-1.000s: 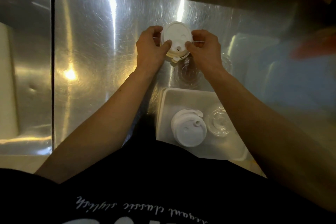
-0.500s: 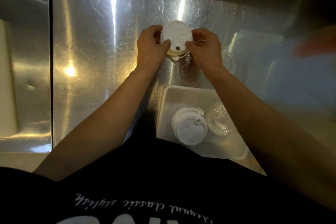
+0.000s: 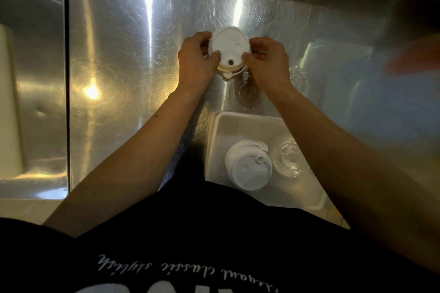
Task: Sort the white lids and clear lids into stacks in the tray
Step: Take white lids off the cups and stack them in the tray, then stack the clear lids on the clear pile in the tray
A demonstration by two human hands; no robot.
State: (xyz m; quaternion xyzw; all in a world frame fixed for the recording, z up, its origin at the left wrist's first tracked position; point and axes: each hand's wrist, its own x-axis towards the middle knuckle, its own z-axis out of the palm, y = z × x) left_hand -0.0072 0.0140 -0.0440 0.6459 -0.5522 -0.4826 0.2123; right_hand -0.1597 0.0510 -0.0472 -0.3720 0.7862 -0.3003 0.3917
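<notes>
two hands, left hand (image 3: 196,64) and right hand (image 3: 266,63), each grip pinching a small stack of white lids (image 3: 229,49) at upper centre, above the bench (image 3: 123,54). nested lids may separate and drop short of the tray (image 3: 215,140) at lower right.

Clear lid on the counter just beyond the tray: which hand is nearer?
Right. The right hand sits directly above the clear lid; the left hand is farther left.
</notes>
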